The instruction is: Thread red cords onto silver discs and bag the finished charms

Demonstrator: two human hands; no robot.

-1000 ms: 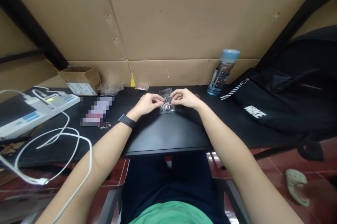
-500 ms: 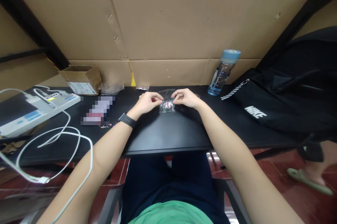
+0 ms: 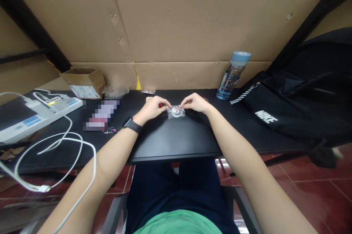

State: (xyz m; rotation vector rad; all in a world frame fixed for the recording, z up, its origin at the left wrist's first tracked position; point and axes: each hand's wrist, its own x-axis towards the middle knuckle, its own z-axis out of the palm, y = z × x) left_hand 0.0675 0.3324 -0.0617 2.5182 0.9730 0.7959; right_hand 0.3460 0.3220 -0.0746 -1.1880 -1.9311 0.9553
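1. We see the left hand (image 3: 153, 106) and the right hand (image 3: 194, 103) meeting over a small clear plastic bag (image 3: 176, 112) that lies on the black tabletop (image 3: 176, 138).
2. The left hand pinches the bag's left upper edge between thumb and forefinger, fingers narrowed; a black smartwatch (image 3: 132, 125) sits on that wrist.
3. The right hand pinches the bag's right upper edge in the same narrow grip, its other fingers curled.
4. The bag sits directly between the two hands and holds what looks like a small round silvery part with a red bit, though the view is too small for us to be sure.
5. Just beyond the left hand's fingertips a tiny red piece (image 3: 160, 105) rests on the tabletop.
6. Further out past the left hand lie crumpled clear plastic wrappers (image 3: 115, 91) and an open brown cardboard box (image 3: 84, 81).
7. Well out to the left of the left hand we find a white and blue flat device (image 3: 30, 118) with looping white cables (image 3: 66, 142).
8. Beyond and to the right of the right hand stands an upright blue-capped clear water bottle (image 3: 232, 75), and beside it a black bag with white lettering (image 3: 297, 102).
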